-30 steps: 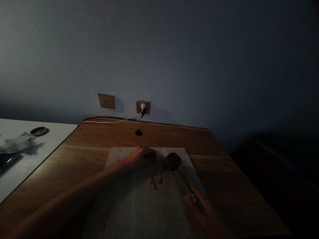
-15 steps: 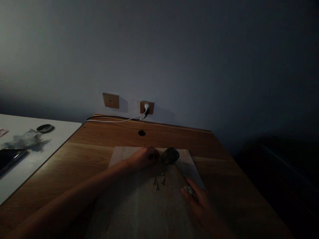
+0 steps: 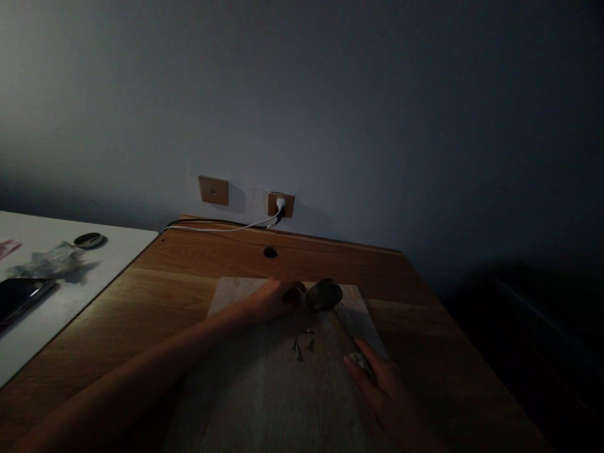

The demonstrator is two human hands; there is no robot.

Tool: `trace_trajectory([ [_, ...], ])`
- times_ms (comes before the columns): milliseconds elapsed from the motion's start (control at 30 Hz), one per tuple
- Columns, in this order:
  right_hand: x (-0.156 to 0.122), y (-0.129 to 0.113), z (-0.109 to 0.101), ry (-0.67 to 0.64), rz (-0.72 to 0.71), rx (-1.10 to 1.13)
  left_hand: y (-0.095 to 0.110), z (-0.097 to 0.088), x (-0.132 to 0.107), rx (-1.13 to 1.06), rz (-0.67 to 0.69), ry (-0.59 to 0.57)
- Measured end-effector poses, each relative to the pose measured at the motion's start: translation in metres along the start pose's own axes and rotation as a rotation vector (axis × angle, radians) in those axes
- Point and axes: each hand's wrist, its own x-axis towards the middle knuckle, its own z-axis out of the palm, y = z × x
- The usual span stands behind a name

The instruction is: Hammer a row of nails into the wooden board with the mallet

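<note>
My left hand (image 3: 275, 297) lies on the far part of a pale board (image 3: 264, 402), fingers curled and pinched together; whatever they hold is too dark to make out. Right beside those fingertips sits the dark rounded head of a mallet (image 3: 324, 294). Its handle runs back toward me into my right hand (image 3: 375, 380), which is closed around it near the board's right edge. A few small nails (image 3: 302, 344) lie loose on the board between my hands.
The board lies on a wooden desk (image 3: 189, 264) with a cable hole (image 3: 270, 252). A white cable (image 3: 221, 229) runs to a wall socket (image 3: 280, 204). On a white table (image 3: 70, 296) at left are a phone (image 3: 21, 294), crumpled wrapping and a dark disc.
The mallet head has moved away from me and closer to my left fingertips. My right hand shifted slightly left with the handle. The view has drifted a little.
</note>
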Motion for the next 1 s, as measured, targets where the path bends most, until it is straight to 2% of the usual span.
trace_trajectory([
  [233, 0.006, 0.0, 0.007, -0.036, -0.006, -0.118, -0.004, 0.003, -0.001, -0.02, -0.01, -0.004],
  [367, 0.007, 0.002, 0.009, -0.067, 0.022, -0.129, -0.005, 0.002, 0.001, -0.008, 0.005, 0.039],
  [533, 0.002, 0.0, 0.01, -0.037, 0.003, -0.129, -0.002, 0.001, -0.001, -0.017, -0.066, 0.006],
  [733, 0.0, 0.008, 0.007, -0.01, -0.021, -0.109, -0.001, -0.003, -0.001, 0.02, -0.033, -0.005],
  [800, -0.002, 0.017, 0.005, 0.008, -0.039, -0.094, 0.003, -0.007, -0.005, 0.096, 0.003, 0.014],
  [867, -0.006, 0.027, 0.003, 0.018, -0.034, -0.071, 0.013, -0.009, -0.011, 0.194, 0.096, 0.008],
  [1000, -0.014, 0.043, 0.002, 0.108, 0.01, -0.011, 0.045, 0.001, -0.026, 0.48, 0.389, -0.161],
])
